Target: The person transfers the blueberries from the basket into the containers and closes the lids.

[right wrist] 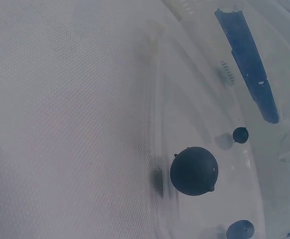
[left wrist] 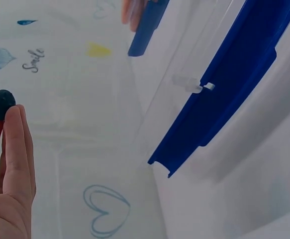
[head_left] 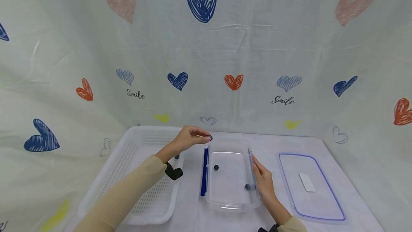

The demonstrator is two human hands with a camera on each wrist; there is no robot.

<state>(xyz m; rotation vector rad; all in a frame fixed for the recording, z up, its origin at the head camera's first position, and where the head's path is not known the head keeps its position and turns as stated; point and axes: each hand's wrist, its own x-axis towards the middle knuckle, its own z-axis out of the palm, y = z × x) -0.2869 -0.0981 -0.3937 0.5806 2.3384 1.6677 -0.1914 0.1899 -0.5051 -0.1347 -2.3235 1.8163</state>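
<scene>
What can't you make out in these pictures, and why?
Head view: the dark ball, partly covered by the left hand.
Head view: part of the white basket, behind the left sleeve.
Left wrist view: the right hand, cut by the top edge and partly behind a blue clip.
Head view: any print on the white patch, too small to tell.

A clear, open-topped rectangular box point(head_left: 230, 178) sits on the white counter point(head_left: 190, 212), its long sides running 12 to 6 o'clock, a dark-blue clip point(head_left: 204, 173) swung outward along its 9 o'clock side. Inside lie two small, dark, round balls, well apart: one ball toward 10 o'clock point(head_left: 216, 167), another ball toward 4 o'clock point(head_left: 247, 187), near the wall. A matching held ball point(head_left: 210, 138), smooth and dark, is pinched in fingertips toward the box's 11 o'clock corner
</scene>
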